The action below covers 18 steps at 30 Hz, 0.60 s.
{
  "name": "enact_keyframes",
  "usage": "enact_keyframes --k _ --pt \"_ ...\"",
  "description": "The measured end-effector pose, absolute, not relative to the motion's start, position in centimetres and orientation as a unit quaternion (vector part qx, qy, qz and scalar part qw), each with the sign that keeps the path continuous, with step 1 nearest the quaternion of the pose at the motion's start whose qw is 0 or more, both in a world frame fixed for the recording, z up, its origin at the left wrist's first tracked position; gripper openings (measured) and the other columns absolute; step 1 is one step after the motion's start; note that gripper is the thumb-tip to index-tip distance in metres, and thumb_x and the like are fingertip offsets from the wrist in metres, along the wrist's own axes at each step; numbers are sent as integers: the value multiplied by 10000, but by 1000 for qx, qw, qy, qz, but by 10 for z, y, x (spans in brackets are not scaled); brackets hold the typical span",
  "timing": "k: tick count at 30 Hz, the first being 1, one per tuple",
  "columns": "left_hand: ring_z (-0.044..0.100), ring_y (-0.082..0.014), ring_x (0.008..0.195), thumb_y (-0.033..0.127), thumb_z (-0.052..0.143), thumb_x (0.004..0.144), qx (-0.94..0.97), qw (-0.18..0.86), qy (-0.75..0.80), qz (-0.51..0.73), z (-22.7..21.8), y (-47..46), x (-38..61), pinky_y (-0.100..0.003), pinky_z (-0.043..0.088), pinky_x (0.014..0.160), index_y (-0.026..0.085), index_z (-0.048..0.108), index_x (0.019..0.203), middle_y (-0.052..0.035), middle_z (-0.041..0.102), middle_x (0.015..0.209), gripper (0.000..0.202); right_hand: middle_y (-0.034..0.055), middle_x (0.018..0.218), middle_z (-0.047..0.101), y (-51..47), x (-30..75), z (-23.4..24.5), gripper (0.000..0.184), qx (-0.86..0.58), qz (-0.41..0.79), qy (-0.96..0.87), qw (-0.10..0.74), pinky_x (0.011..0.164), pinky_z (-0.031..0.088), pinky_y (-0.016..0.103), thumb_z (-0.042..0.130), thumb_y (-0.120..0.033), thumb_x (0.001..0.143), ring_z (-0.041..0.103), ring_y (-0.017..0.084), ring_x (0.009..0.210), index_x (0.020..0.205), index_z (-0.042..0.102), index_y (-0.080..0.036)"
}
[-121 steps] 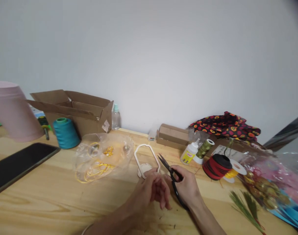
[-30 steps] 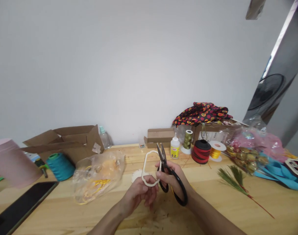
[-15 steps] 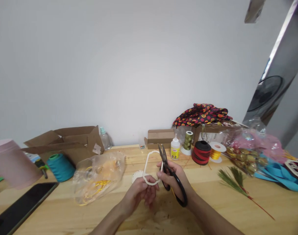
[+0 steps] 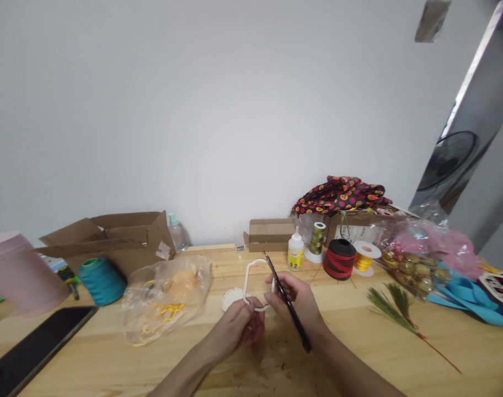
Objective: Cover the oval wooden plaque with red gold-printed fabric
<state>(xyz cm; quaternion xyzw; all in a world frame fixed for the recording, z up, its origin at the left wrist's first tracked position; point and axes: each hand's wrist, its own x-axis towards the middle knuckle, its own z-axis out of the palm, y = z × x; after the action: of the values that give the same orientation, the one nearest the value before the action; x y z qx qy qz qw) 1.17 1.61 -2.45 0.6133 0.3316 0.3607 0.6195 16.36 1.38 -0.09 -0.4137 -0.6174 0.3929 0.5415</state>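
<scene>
My left hand (image 4: 236, 326) pinches the bottom of a thin cream-coloured frame (image 4: 248, 278), held upright above the wooden table (image 4: 111, 364). My right hand (image 4: 295, 300) grips black scissors (image 4: 288, 306), blades closed and pointing up and left beside the frame's right side. Its fingertips also touch the frame's right edge. A small white round piece (image 4: 230, 298) lies on the table just behind my left hand.
A clear plastic bag with yellow cord (image 4: 164, 298), a teal thread cone (image 4: 100, 280), an open cardboard box (image 4: 106, 240), a pink tub (image 4: 20, 275) and a black tablet (image 4: 32, 347) lie left. Glue bottle (image 4: 294, 252), thread spools (image 4: 338, 256), green sprigs (image 4: 394, 306) and patterned fabric (image 4: 340, 194) sit right.
The scissors have turned edge-on and tilted left, their blades now closed. Both hands and the frame have dropped slightly toward the table.
</scene>
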Motion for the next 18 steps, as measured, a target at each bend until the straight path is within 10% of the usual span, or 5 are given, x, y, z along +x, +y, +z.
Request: enact_keyframes --k 18 --pt "400 -74 362 307 501 745 690 566 357 278 -13 19 -6 -180 274 373 142 526 487 47 451 391 307 -8 638 530 17 171 -2 166 -424 259 -710 499 512 377 212 555 -174 666 463 121 548 827 598 -176"
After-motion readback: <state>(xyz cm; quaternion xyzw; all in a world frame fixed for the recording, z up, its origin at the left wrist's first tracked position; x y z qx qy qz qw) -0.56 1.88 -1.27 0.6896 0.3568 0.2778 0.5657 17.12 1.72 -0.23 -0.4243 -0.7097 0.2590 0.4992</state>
